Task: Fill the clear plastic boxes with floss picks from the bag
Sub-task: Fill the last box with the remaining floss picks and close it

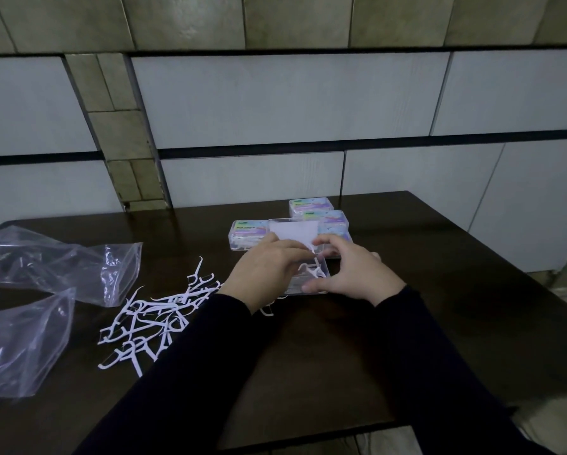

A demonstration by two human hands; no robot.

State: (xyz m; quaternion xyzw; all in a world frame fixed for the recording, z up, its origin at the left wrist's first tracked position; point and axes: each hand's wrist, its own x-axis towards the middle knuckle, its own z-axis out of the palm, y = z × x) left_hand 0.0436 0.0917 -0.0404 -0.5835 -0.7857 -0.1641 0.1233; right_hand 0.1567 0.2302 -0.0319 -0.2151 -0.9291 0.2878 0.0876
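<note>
Left hand (265,270) is pinching floss picks (312,270) into the open box (311,284) that the right hand (351,274) is gripping; a loosening grip is risking spillage.

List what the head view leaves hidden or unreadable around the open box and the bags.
- Open box: how full it is; left hand and right hand cover most of it.
- Closed boxes: label text too small and blurred; nearer ones are partly behind the open lid.
- Plastic bags: cut off by the left edge; any picks still inside cannot be made out.
- Loose floss picks: some lie under the left sleeve.
</note>
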